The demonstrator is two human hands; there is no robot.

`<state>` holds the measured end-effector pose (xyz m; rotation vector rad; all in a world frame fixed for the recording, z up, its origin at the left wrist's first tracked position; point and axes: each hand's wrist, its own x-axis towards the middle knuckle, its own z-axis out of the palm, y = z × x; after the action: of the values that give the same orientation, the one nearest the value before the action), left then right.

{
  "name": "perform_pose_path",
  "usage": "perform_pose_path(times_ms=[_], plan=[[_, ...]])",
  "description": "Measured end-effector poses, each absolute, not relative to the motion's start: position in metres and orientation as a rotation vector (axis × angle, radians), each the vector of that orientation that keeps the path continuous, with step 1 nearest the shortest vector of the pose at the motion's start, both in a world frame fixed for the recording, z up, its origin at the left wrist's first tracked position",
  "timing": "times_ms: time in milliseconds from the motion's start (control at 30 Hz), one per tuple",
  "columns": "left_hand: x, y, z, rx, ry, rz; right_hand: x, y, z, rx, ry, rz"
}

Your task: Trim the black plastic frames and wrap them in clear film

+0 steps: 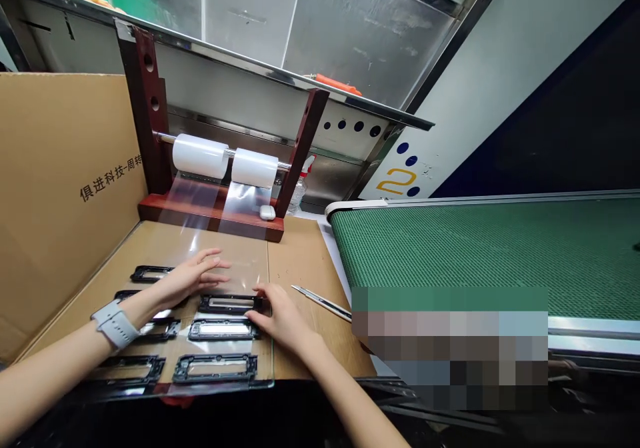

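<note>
Several narrow black plastic frames with long openings lie in two columns on clear film over the cardboard. My right hand [283, 315] has its thumb and fingers around the right end of one black plastic frame [227, 303], the upper one in the right column. Just below that is another frame [220, 330], and a third frame [215, 369] lies near the front edge. My left hand [197, 278] is open, fingers stretched out over the clear film [245, 261]. Its wrist and forearm partly cover the left column, where a frame [150, 273] shows at the top.
Two film rolls [200, 156] hang on a rod in a dark red wooden stand [210, 221]. A white case [267, 213] sits on its base. Right of the film lies a utility knife [323, 301]. A green conveyor belt [450, 248] runs at right; a tall cardboard box [60, 201] stands left.
</note>
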<state>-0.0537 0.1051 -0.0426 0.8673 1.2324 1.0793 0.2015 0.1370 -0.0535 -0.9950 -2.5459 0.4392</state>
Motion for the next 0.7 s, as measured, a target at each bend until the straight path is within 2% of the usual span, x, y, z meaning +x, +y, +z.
perform_pose_path(times_ms=[233, 467, 700], plan=[[-0.081, 0.103, -0.057, 1.143, 1.486, 1.396, 0.273, 0.152, -0.049, -1.44, -2.503, -0.03], [-0.079, 0.046, -0.064, 1.556, 1.679, 1.157, 0.293, 0.158, -0.073, -1.687, -2.528, -0.277], [-0.092, 0.009, -0.082, 2.061, 1.719, 0.999, 0.284, 0.162, -0.05, -1.539, -2.48, -0.252]])
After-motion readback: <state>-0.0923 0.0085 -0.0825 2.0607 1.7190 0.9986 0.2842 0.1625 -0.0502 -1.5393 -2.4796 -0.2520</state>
